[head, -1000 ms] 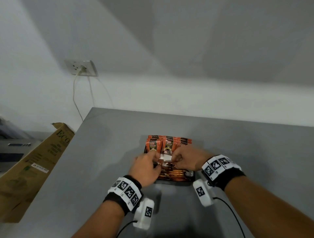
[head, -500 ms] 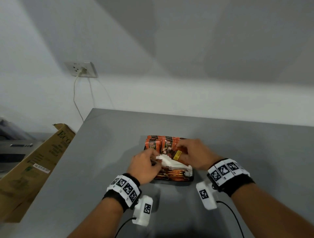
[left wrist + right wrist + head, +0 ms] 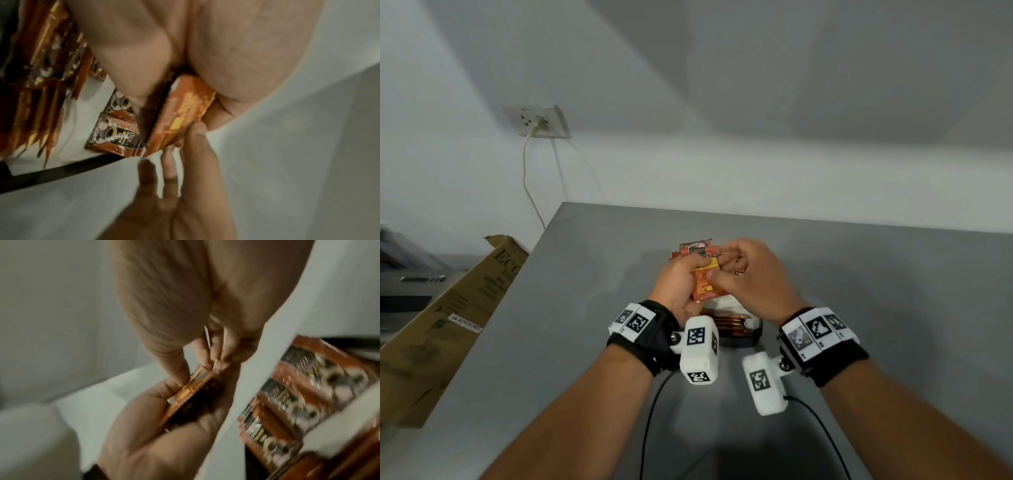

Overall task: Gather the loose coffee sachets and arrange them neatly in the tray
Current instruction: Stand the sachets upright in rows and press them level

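A small stack of orange coffee sachets [image 3: 705, 286] is held between both hands above the black tray [image 3: 752, 335]. My left hand [image 3: 690, 274] cups the stack from the left, fingers curled round it. My right hand [image 3: 726, 274] pinches its right edge with thumb and fingertips. In the left wrist view the stack [image 3: 185, 112] lies against the left palm, with the right hand's fingers [image 3: 193, 146] touching its edge. The right wrist view shows the same stack [image 3: 191, 391], blurred. More sachets [image 3: 722, 322] lie in the tray; others stand at its back [image 3: 695, 247].
The tray sits mid-way on a grey table [image 3: 876, 308] that meets a white wall. A cardboard box [image 3: 448, 318] leans off the table's left edge. A wall socket [image 3: 537, 121] with a plugged cable is up on the left. Wrist camera cables trail toward me.
Both hands have risen from the tray, bringing a stack of orange sachets up with them. The stack now stands more upright between the palms.
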Action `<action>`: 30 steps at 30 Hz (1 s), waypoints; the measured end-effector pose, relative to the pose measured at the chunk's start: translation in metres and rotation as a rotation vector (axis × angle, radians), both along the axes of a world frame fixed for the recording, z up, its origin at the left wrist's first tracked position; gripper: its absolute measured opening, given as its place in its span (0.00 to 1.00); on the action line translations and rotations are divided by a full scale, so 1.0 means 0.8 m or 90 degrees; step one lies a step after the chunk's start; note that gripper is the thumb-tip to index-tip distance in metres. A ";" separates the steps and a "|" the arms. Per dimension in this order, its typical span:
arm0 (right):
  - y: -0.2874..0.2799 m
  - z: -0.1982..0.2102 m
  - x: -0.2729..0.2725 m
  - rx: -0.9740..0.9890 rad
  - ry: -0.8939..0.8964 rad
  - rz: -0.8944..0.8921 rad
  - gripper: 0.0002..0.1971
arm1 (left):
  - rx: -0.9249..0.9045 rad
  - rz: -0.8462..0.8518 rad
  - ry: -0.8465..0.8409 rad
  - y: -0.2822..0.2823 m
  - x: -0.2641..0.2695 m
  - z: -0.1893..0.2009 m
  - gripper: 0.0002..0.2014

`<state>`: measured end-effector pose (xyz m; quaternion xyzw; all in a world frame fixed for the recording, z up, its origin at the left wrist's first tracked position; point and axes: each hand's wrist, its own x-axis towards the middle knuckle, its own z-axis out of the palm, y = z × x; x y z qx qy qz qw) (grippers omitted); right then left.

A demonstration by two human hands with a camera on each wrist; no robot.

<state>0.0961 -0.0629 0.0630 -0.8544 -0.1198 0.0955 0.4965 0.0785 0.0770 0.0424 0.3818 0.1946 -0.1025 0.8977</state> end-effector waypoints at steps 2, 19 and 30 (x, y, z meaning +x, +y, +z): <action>-0.008 0.010 -0.002 -0.075 -0.080 0.071 0.40 | 0.031 -0.012 -0.014 0.002 -0.003 0.003 0.15; -0.025 -0.003 -0.001 0.014 -0.075 0.028 0.16 | 0.099 -0.037 -0.022 -0.004 -0.023 -0.008 0.12; -0.032 -0.024 -0.025 0.069 -0.004 0.064 0.15 | 0.194 0.010 -0.029 -0.002 -0.023 -0.004 0.21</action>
